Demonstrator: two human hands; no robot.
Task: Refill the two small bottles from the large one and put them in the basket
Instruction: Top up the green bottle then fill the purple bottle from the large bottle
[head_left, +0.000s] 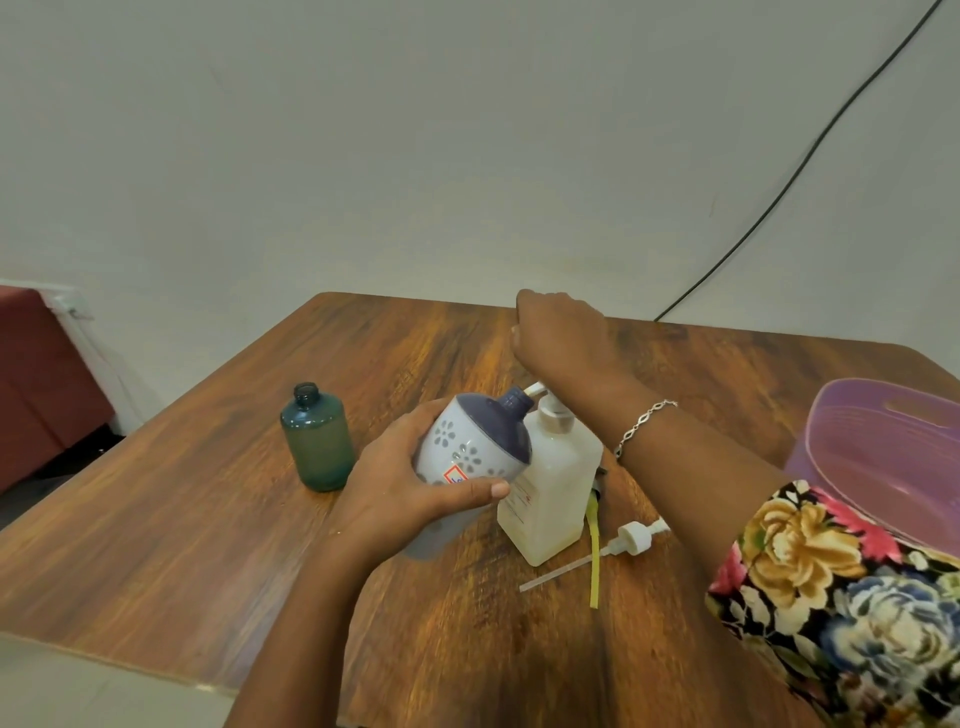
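White-and-navy floral bottle (470, 452) tilted, neck at the large pump bottle's (553, 483) spout, left hand (400, 493) fingers wrapped round it, right hand (558, 332) curled on the pump, teal bottle (318, 441) upright left on counter (208, 519), purple basket (883, 457) right.

The right hand (558, 332) sits over the big bottle's pump (550, 410), so whether it's pressing down — can't tell. The left hand (400, 493) covers the lower half of the white flowery bottle (467, 441), label mostly hidden. The purple basket (883, 457) runs off the right edge — the floral sleeve (831, 597) blocks its near rim.
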